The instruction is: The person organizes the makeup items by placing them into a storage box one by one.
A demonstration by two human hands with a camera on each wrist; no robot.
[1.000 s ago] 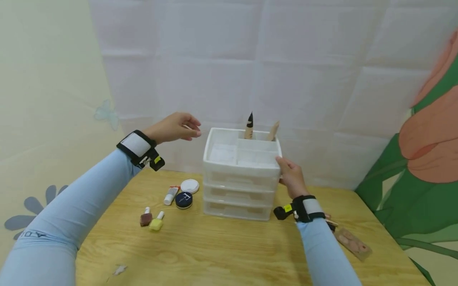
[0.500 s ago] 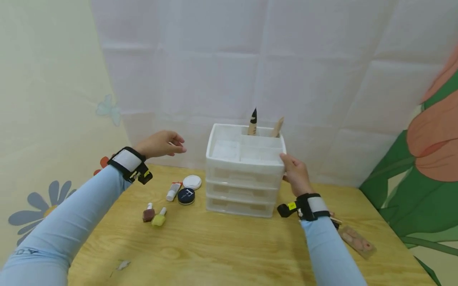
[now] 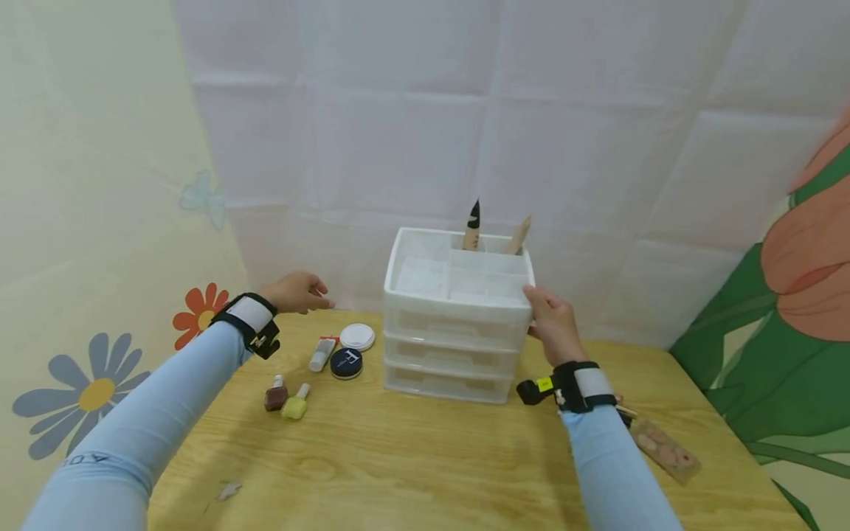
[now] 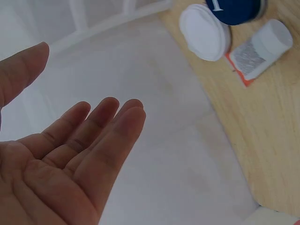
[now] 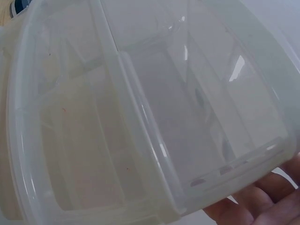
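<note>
A white plastic drawer organizer (image 3: 458, 324) stands upright on the table, with three see-through drawers and a divided open top. At its upper right corner my right hand (image 3: 553, 324) grips the rim and side, its thumb on the front edge. The right wrist view shows the drawer fronts close up, with fingers (image 5: 262, 201) of that hand by the side wall. My left hand (image 3: 295, 293) hovers left of the organizer with nothing in it; its fingers (image 4: 101, 159) are loosely extended. A black-tipped tube (image 3: 472, 230) and a beige tube (image 3: 520, 236) stick up from the back compartments.
Left of the organizer lie a white round lid (image 3: 357, 337), a dark blue round compact (image 3: 347, 363) and a small white tube (image 3: 322, 355). Brown (image 3: 276, 397) and yellow (image 3: 295, 405) nail polish bottles are nearer. A patterned flat case (image 3: 666, 450) lies beside the right forearm.
My left hand has moved left and down, away from the organizer's top. The right hand keeps its hold on the corner. The head view has shifted slightly.
</note>
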